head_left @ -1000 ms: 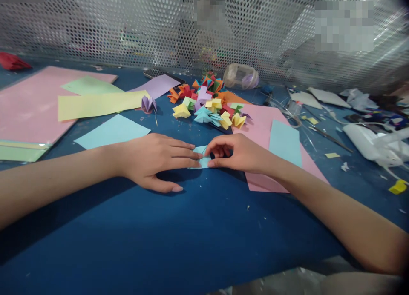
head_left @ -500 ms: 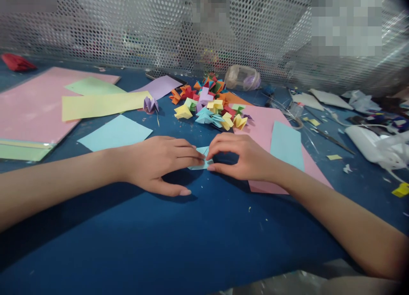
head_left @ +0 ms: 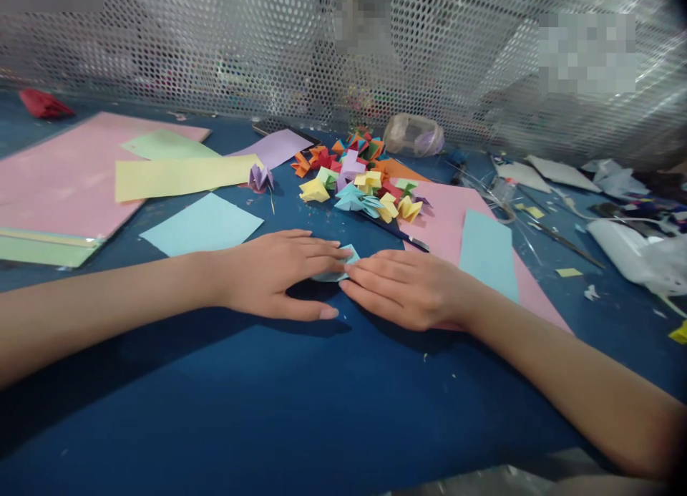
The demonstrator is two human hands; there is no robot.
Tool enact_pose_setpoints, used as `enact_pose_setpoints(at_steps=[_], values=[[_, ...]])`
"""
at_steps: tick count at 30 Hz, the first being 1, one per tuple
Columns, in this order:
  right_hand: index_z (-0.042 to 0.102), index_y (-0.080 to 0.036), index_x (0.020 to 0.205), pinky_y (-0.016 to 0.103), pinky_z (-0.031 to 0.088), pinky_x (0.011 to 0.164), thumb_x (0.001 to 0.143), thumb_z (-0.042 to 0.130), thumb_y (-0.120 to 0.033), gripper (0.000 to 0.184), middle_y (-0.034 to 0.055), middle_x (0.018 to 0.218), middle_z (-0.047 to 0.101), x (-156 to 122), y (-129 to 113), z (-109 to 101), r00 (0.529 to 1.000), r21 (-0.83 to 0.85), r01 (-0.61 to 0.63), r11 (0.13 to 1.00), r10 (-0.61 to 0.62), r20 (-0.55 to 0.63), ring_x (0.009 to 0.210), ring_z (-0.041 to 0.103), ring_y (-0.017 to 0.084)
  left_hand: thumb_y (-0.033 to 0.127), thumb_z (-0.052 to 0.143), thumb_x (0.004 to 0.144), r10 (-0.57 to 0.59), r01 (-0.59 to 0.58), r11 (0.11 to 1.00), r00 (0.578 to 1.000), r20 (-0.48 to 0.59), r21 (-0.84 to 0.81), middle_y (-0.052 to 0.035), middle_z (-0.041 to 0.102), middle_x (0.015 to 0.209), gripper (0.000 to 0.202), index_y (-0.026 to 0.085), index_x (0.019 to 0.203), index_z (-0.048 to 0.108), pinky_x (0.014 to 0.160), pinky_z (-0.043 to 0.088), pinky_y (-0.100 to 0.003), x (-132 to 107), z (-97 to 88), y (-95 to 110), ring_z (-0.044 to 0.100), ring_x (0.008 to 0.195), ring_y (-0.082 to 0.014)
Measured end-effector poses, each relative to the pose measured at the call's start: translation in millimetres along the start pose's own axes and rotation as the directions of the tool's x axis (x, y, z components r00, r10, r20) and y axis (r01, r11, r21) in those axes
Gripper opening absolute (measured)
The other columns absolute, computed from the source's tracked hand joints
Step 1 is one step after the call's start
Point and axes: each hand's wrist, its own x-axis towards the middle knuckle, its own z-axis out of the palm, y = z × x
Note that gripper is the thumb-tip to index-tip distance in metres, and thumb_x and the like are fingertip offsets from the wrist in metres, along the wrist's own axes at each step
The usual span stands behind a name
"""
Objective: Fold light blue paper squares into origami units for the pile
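A small folded blue paper (head_left: 331, 275) lies on the near side of the heap of folded pieces (head_left: 354, 181), both hands on it. The left hand (head_left: 273, 274) lies over it, fingers nearly straight and close together, thumb spread well away on the tabletop (head_left: 300, 396), with no grip that I can see. The right hand (head_left: 413, 288) meets the paper's other edge, fingers extended side by side; its thumb is hidden from me, so I can't tell whether it pinches. Left of the heap sit a purple folded piece (head_left: 260, 177) and a flat blue sheet (head_left: 204, 226); right of it, a blue strip (head_left: 488, 253) covers part of a pink sheet (head_left: 443, 206).
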Motion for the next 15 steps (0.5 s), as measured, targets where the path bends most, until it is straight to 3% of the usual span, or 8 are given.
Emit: enact_pose_setpoints(at_steps=[5, 9, 11, 15], values=[[0.063, -0.019, 0.107, 0.034, 0.052, 0.07, 0.094, 0.037, -0.014, 0.029, 0.0078, 0.099, 0.071, -4, 0, 3, 1.0, -0.097, -0.015, 0.995, 0.012, -0.027, 0.089, 0.065, 0.019, 0.058, 0.039, 0.089, 0.03, -0.028, 0.993, 0.999, -0.012, 0.116, -0.0128, 0.062, 0.115, 0.057, 0.017, 0.126, 0.054, 0.093, 0.039, -0.041, 3, -5.1, -1, 0.058, 0.101, -0.0266], [0.063, -0.021, 0.101, 0.032, 0.051, 0.07, 0.093, 0.042, -0.016, 0.024, 0.0057, 0.097, 0.071, -8, 5, 10, 0.996, -0.075, -0.052, 0.996, 0.046, -0.071, 0.089, 0.064, 0.018, 0.059, 0.036, 0.089, 0.048, -0.038, 0.98, 0.998, -0.042, 0.197, -0.0105, 0.061, 0.091, 0.058, 0.015, 0.117, 0.06, 0.079, 0.044, -0.038, 3, -6.3, 3, 0.057, 0.082, -0.0237], [0.064, -0.021, 0.098, 0.03, 0.051, 0.068, 0.091, 0.044, -0.016, 0.021, 0.0054, 0.095, 0.071, -8, 6, 12, 0.994, -0.051, -0.042, 0.998, 0.037, -0.107, 0.087, 0.065, 0.018, 0.058, 0.037, 0.089, 0.064, -0.051, 0.98, 0.996, -0.064, 0.193, -0.0109, 0.061, 0.093, 0.056, 0.015, 0.115, 0.061, 0.08, 0.045, -0.039, 2, -5.2, 4, 0.058, 0.082, -0.0238], [0.064, -0.02, 0.089, 0.028, 0.052, 0.066, 0.089, 0.045, -0.014, 0.021, 0.0045, 0.094, 0.072, -6, 9, 11, 0.988, -0.01, -0.043, 0.999, 0.041, -0.15, 0.085, 0.067, 0.017, 0.052, 0.042, 0.09, 0.094, -0.084, 0.991, 0.992, -0.086, 0.109, -0.0143, 0.059, 0.121, 0.051, 0.014, 0.119, 0.059, 0.095, 0.043, -0.039, 0, -0.8, 0, 0.057, 0.106, -0.0269]])
